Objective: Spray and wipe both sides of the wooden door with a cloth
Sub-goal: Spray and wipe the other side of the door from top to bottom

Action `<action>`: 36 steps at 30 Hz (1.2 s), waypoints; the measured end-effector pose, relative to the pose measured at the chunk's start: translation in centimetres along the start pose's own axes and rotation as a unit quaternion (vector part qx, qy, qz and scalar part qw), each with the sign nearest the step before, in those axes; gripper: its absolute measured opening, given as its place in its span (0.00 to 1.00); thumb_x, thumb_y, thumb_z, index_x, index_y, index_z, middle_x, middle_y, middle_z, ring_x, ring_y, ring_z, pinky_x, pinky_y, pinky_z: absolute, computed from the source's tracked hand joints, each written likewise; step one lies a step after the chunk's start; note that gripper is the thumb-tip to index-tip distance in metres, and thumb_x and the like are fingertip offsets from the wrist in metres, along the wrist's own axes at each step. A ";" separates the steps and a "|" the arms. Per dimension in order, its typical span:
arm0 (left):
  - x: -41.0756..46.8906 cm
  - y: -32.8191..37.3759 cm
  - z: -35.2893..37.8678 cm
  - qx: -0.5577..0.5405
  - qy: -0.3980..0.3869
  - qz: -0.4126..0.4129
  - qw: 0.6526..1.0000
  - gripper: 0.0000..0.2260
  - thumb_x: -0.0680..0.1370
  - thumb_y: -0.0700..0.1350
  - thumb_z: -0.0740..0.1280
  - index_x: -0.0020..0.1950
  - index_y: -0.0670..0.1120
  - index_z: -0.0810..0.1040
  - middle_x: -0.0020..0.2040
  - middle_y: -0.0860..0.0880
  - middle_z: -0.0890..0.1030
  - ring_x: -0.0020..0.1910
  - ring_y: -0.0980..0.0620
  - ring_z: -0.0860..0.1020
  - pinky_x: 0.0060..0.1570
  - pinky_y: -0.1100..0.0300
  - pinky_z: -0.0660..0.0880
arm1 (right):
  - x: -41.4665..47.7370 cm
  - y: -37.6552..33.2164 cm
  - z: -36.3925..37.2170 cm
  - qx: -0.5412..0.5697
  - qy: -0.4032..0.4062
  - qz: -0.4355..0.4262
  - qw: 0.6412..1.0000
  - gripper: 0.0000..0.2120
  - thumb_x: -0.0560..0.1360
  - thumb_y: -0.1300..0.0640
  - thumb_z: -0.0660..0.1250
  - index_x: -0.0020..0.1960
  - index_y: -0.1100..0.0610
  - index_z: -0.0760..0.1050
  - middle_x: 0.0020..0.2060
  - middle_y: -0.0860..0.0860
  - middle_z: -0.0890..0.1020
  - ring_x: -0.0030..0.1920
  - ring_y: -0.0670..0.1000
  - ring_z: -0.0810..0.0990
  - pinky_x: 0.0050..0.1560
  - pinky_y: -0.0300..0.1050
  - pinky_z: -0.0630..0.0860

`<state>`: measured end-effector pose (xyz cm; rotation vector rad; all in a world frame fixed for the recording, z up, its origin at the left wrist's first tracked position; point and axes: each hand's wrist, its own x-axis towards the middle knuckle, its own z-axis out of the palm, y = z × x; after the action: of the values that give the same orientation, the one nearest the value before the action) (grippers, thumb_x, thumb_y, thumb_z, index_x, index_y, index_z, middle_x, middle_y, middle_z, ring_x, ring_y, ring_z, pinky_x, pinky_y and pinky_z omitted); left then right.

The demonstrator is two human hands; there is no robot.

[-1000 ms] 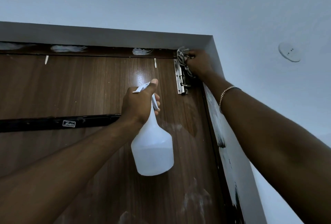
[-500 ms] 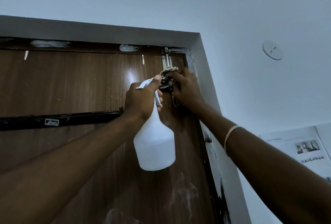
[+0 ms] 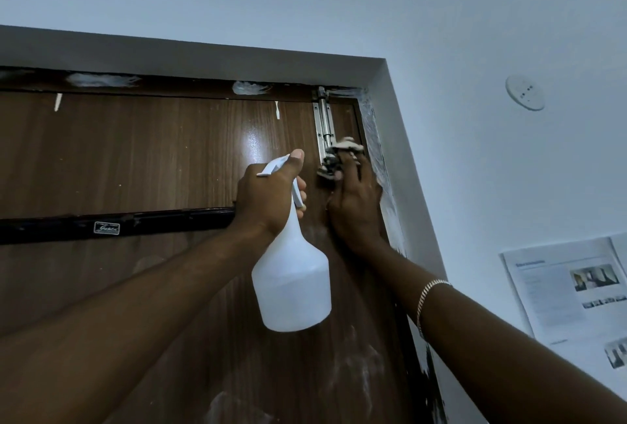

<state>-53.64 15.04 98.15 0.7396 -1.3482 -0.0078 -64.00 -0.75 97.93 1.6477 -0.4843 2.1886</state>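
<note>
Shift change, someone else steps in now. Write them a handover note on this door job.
The left grip holds the white plastic spray bottle by its trigger head.
The right grip holds the crumpled white-and-dark cloth against the brown wooden door, at the lower end of the steel slide bolt.
Done: nothing plainly finished.
Left: whitish smears lower down; the other side, out of view.

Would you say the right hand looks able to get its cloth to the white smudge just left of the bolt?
Probably yes. The right hand holds the cloth low on the bolt; the smudge sits up and left, with only bare door between, and the left hand sits lower.
</note>
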 end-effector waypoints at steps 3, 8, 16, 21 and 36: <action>0.0 -0.3 -0.5 0.000 -0.002 0.000 1.000 0.18 0.82 0.58 0.68 0.44 0.44 0.82 0.39 0.42 0.84 0.33 0.46 0.82 0.35 0.56 0.82 | 2.2 0.0 0.1 -0.011 0.034 0.075 0.997 0.21 0.80 0.57 0.55 0.72 0.54 0.71 0.68 0.56 0.74 0.65 0.58 0.74 0.63 0.54 0.71; 0.9 -0.6 -0.6 -0.008 -0.007 0.017 1.000 0.12 0.83 0.56 0.68 0.48 0.48 0.82 0.39 0.44 0.84 0.33 0.50 0.82 0.32 0.59 0.81 | 15.4 -0.5 0.2 -0.107 -0.089 0.036 0.990 0.22 0.77 0.58 0.59 0.69 0.50 0.76 0.66 0.58 0.76 0.63 0.63 0.77 0.60 0.54 0.75; -0.6 -2.5 1.2 -0.040 -0.018 -0.023 0.999 0.14 0.82 0.55 0.70 0.50 0.45 0.83 0.36 0.45 0.82 0.33 0.49 0.80 0.29 0.59 0.78 | 8.4 2.0 -2.1 -0.090 -0.141 -0.002 0.986 0.31 0.70 0.59 0.58 0.72 0.55 0.74 0.71 0.55 0.75 0.67 0.60 0.75 0.65 0.56 0.75; -3.1 -2.9 2.0 -0.032 -0.015 -0.035 0.999 0.14 0.83 0.55 0.68 0.55 0.45 0.83 0.36 0.46 0.82 0.32 0.49 0.80 0.32 0.58 0.79 | 2.2 1.9 -4.0 -0.092 -0.134 0.021 0.986 0.30 0.73 0.55 0.55 0.75 0.59 0.70 0.72 0.59 0.73 0.72 0.62 0.71 0.72 0.57 0.69; -14.9 -9.2 1.1 0.105 0.042 -0.040 0.993 0.17 0.79 0.62 0.62 0.37 0.53 0.76 0.23 0.53 0.72 0.26 0.54 0.74 0.29 0.68 0.70 | -2.5 1.9 -4.7 0.004 -0.118 0.067 0.991 0.24 0.81 0.57 0.60 0.76 0.55 0.67 0.75 0.54 0.70 0.76 0.55 0.66 0.77 0.57 0.62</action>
<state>-54.77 13.57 80.70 0.9607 -1.2504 0.1020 -68.23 -0.37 94.17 1.9411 -0.6689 2.0973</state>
